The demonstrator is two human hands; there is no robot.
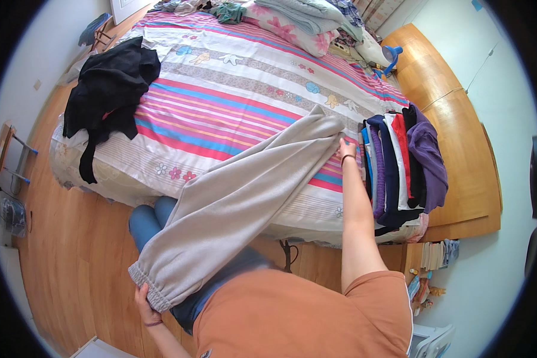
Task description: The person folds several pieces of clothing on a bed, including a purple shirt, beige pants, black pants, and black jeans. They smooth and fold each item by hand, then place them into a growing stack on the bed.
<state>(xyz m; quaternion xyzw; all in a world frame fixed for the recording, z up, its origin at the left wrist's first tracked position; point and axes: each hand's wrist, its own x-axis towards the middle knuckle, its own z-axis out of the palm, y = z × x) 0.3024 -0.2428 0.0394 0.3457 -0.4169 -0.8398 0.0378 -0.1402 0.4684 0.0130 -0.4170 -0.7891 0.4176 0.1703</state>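
A pair of light grey sweatpants (pixel 241 197) stretches diagonally from my lap up onto the bed. At its lower end, my left hand (pixel 145 305) grips the gathered elastic band (pixel 152 288); part of that hand is hidden behind the cloth. My right hand (pixel 347 148) pinches the edge of the upper end, where the fabric is narrower and lies in long folds. Just right of that hand, a row of folded clothes (pixel 394 165) sits on the bed, in blue, purple, navy, white, red and black. A purple garment (pixel 429 161) drapes over its right end.
Black clothing (pixel 112 94) lies heaped on the bed's left corner, one part hanging over the edge. Folded quilts (pixel 302 15) and a floral pillow (pixel 282 27) rest at the far side. A wooden headboard (pixel 456 147) and a blue lamp (pixel 391 56) stand to the right.
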